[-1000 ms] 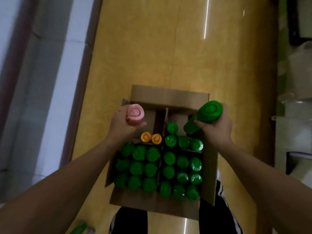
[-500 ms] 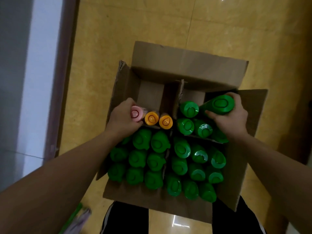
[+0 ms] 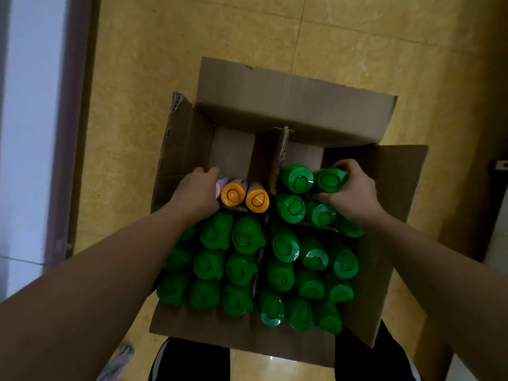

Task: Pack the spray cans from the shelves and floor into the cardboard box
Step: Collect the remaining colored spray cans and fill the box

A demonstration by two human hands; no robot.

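An open cardboard box [image 3: 288,103] stands on the floor below me, split by a cardboard divider [image 3: 280,155]. Several green-capped spray cans [image 3: 242,265] fill its near part. My left hand [image 3: 195,193] grips a pink-capped can [image 3: 219,187], set down into the far left compartment beside two orange-capped cans [image 3: 244,195]. My right hand [image 3: 350,188] grips a green-capped can [image 3: 328,180], low in the far right compartment next to another green can [image 3: 297,179].
Yellow tiled floor [image 3: 192,64] surrounds the box. A dark skirting and a pale wall [image 3: 33,133] run along the left. My legs in dark trousers [image 3: 192,361] stand behind the box. A slipper [image 3: 118,361] shows at the bottom left. The box's right flap [image 3: 398,182] lies open.
Both hands have gone down into the box with their cans. The pink can now sits beside the orange ones, and the green can has dropped level with its neighbours.
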